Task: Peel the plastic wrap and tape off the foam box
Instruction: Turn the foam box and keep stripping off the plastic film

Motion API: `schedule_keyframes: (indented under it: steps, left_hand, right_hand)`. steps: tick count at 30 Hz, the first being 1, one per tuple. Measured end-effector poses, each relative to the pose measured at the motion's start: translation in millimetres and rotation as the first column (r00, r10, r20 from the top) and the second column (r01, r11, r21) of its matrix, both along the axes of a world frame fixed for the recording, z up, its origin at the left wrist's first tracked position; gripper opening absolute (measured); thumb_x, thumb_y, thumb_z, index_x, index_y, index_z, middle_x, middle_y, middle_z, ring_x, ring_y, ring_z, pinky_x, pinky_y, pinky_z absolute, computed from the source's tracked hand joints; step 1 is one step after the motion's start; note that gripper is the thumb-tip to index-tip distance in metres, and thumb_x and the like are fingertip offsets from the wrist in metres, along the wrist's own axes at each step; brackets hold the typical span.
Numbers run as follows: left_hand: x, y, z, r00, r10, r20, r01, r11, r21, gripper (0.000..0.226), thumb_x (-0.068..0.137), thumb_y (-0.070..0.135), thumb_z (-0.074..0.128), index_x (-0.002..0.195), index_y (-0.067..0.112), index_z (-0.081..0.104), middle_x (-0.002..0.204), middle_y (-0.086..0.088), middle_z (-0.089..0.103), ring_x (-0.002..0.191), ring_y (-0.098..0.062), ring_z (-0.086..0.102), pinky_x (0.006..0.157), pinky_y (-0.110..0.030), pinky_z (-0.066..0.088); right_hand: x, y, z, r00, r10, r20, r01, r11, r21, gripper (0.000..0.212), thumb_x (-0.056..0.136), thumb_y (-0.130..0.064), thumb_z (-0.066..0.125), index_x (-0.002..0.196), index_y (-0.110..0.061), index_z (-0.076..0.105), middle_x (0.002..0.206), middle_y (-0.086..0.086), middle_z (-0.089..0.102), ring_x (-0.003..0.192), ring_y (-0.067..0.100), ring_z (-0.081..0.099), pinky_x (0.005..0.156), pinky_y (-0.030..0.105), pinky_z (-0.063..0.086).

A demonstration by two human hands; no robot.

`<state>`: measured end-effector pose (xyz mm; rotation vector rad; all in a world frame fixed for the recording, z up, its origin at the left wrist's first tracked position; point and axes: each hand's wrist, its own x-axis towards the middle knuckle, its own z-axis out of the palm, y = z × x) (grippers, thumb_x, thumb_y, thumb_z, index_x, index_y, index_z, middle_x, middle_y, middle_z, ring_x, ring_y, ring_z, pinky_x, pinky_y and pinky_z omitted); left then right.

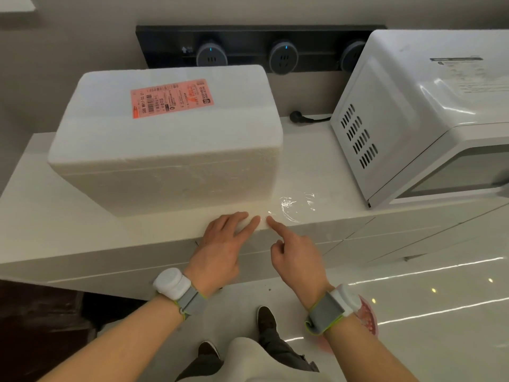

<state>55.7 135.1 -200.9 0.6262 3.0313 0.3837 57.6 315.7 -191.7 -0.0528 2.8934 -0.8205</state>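
Clear plastic wrap (292,209), off the foam box (165,150), sits pinned under flat left hand (220,244) and right hand (297,257) forefinger, ungrasped; gathering likely follows.

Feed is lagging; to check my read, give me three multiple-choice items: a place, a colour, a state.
1. Where is the loose clear wrap? A on top of the foam box; B on the counter by the box's front right corner; C wound tight round the box.
2. What colour is the label on the box? A pink; B green; C blue.
3. How is the left hand? A flat on the counter edge, fingers straight; B gripping the box; C raised in a fist.
Key: B, it glints on the counter; A, a pink sheet on the box top; A, its fingers lie straight.
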Motion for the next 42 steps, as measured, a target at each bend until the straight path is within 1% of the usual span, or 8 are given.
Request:
schedule_keyframes:
  steps: [7, 13, 16, 20, 23, 27, 37, 42]
  left_hand:
    - [-18.9, -4.2, 44.0, 0.982, -0.073, 0.173, 0.055, 0.993, 0.102, 0.060, 0.081, 0.005, 0.047, 0.135, 0.030, 0.056, 0.139, 0.000, 0.043, 0.126, -0.019, 0.041, 0.103, -0.031, 0.039]
    - [-41.6, 10.0, 128.4, 0.984, -0.167, -0.068, 0.180, 0.902, 0.391, 0.046, 0.074, -0.004, 0.040, 0.100, 0.020, 0.070, 0.103, 0.009, 0.061, 0.093, -0.008, 0.058, 0.082, -0.025, 0.047]
    - [-67.9, 8.4, 168.1, 0.961, -0.068, -0.266, 0.195, 0.854, 0.482, 0.044, 0.068, -0.012, 0.042, 0.088, 0.016, 0.070, 0.089, 0.006, 0.063, 0.085, -0.005, 0.058, 0.080, -0.011, 0.041]
    - [-108.9, -0.3, 184.6, 0.933, 0.274, -0.232, -0.132, 0.862, 0.489, 0.048, 0.080, -0.013, 0.041, 0.107, 0.018, 0.065, 0.112, 0.005, 0.057, 0.109, -0.011, 0.052, 0.100, -0.018, 0.036]
    - [-119.9, -1.9, 176.5, 0.923, 0.315, -0.219, -0.220, 0.902, 0.370, 0.056, 0.080, -0.013, 0.043, 0.129, 0.011, 0.056, 0.136, -0.005, 0.049, 0.130, -0.025, 0.042, 0.111, -0.040, 0.035]
    - [-116.8, 4.7, 163.6, 0.881, 0.394, -0.263, -0.305, 0.896, 0.323, 0.066, 0.081, -0.007, 0.046, 0.143, 0.016, 0.043, 0.152, -0.005, 0.035, 0.142, -0.025, 0.030, 0.117, -0.045, 0.027]
    - [-84.8, 9.3, 155.9, 0.848, 0.415, -0.329, -0.305, 0.891, 0.337, 0.061, 0.082, 0.004, 0.038, 0.142, 0.014, 0.047, 0.149, -0.001, 0.041, 0.140, -0.018, 0.033, 0.118, -0.033, 0.026]
    - [-87.0, 10.1, 163.6, 0.843, 0.442, -0.307, -0.327, 0.874, 0.359, 0.057, 0.076, -0.003, 0.044, 0.129, 0.014, 0.056, 0.139, 0.001, 0.048, 0.130, -0.018, 0.038, 0.108, -0.022, 0.025]
  right_hand:
    - [-42.4, 4.6, 38.7, 0.998, -0.057, 0.008, 0.058, 0.977, -0.204, 0.040, 0.088, -0.014, 0.052, 0.125, -0.023, 0.066, 0.068, 0.006, 0.072, 0.073, 0.024, 0.068, 0.079, 0.037, 0.056]
    - [-95.9, 12.5, 97.8, 0.952, -0.241, -0.188, 0.107, 0.840, -0.533, 0.024, 0.091, -0.014, 0.055, 0.109, -0.023, 0.067, 0.085, -0.001, 0.072, 0.060, 0.014, 0.067, 0.064, 0.029, 0.054]
    - [-117.3, 9.7, 121.2, 0.964, -0.226, -0.141, 0.069, 0.723, -0.688, 0.025, 0.095, -0.026, 0.057, 0.118, -0.020, 0.065, 0.102, -0.002, 0.070, 0.076, 0.012, 0.070, 0.072, 0.032, 0.056]
    - [-132.8, 4.8, 134.1, 0.996, -0.056, 0.066, 0.086, 0.616, -0.783, 0.055, 0.093, -0.042, 0.057, 0.141, -0.017, 0.051, 0.124, -0.003, 0.065, 0.111, 0.017, 0.064, 0.092, 0.039, 0.054]
    - [-135.1, 2.5, 134.9, 0.991, 0.070, 0.117, 0.049, 0.618, -0.785, 0.042, 0.099, -0.022, 0.056, 0.140, -0.013, 0.054, 0.127, 0.003, 0.067, 0.120, 0.026, 0.062, 0.104, 0.051, 0.049]
    - [-138.2, 16.3, 131.3, 0.986, 0.154, 0.059, -0.049, 0.618, -0.785, 0.029, 0.096, -0.018, 0.060, 0.123, -0.022, 0.067, 0.122, -0.006, 0.071, 0.113, 0.018, 0.067, 0.100, 0.050, 0.052]
    - [-157.0, 39.6, 147.3, 0.960, 0.249, 0.127, -0.073, 0.663, -0.745, 0.029, 0.086, -0.017, 0.074, 0.114, -0.015, 0.064, 0.110, 0.009, 0.072, 0.098, 0.026, 0.071, 0.087, 0.044, 0.059]
    - [-161.6, 28.3, 146.6, 0.973, 0.223, -0.065, -0.191, 0.608, -0.771, 0.044, 0.089, -0.019, 0.072, 0.128, -0.032, 0.058, 0.128, -0.014, 0.062, 0.109, 0.010, 0.066, 0.090, 0.033, 0.056]
